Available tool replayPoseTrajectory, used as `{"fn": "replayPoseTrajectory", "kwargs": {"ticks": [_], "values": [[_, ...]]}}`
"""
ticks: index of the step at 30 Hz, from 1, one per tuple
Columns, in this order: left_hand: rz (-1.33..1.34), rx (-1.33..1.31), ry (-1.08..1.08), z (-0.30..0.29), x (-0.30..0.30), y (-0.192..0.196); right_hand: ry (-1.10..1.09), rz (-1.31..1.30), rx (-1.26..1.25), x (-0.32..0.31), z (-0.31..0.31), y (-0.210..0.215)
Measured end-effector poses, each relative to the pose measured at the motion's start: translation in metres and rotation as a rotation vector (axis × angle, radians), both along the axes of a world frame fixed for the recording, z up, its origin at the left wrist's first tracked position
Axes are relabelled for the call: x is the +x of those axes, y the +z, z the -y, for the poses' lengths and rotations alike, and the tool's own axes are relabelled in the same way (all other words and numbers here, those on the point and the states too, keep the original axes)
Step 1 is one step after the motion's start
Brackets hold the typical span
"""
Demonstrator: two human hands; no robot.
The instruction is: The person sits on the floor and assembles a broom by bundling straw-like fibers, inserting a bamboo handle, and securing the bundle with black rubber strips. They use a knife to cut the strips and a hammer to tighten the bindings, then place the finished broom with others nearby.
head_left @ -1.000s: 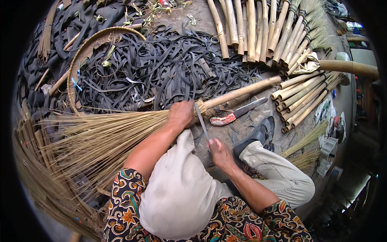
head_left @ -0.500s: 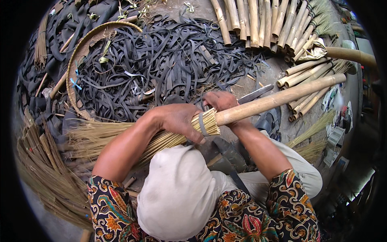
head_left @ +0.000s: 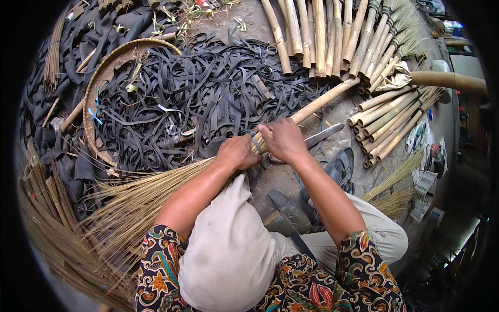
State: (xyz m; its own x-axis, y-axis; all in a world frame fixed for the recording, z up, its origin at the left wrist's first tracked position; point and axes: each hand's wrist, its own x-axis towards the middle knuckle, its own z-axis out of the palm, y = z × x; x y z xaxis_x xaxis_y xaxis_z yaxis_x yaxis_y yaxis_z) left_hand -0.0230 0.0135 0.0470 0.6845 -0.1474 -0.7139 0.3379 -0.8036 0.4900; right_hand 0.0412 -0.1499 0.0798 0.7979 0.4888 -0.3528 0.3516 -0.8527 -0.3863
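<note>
A broom with straw-coloured bristles (head_left: pixel 171 182) and a long bamboo handle (head_left: pixel 327 101) lies slantwise across my lap, its handle pointing up to the right. My left hand (head_left: pixel 238 152) is closed around the bristle bundle just below its bound top. A narrow dark rubber strip (head_left: pixel 255 144) goes round that top. Over the junction of bristles and handle, my right hand (head_left: pixel 283 139) is closed at the strip, its fingertips partly hidden. A knife with a broad metal blade (head_left: pixel 325 135) lies beyond my right wrist.
Tangled dark rubber strips (head_left: pixel 208 99) fill the ground ahead, partly inside a round woven tray (head_left: pixel 89 112). Bamboo-handled brooms (head_left: pixel 387 125) and bamboo poles (head_left: pixel 322 39) lie at the right and far right. Loose bristle bundles (head_left: pixel 52 213) are heaped left. A dark sandal (head_left: pixel 340 165) is near my knee.
The broom has turned, its handle end swinging away from me and left. My right hand has come from behind the handle to on top of the bound junction. My left hand has shifted slightly.
</note>
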Motion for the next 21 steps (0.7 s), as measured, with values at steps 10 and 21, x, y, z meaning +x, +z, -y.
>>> {"fn": "replayPoseTrajectory", "kwargs": {"ticks": [10, 21], "values": [[0.011, 0.014, -0.014, 0.004, -0.001, -0.008, -0.033, -0.446, -0.025, 0.028, -0.031, -0.037], [0.084, -0.031, 0.023, 0.004, -0.004, -0.026, -0.713, -0.799, 0.563, -0.053, 0.004, -0.023]]}}
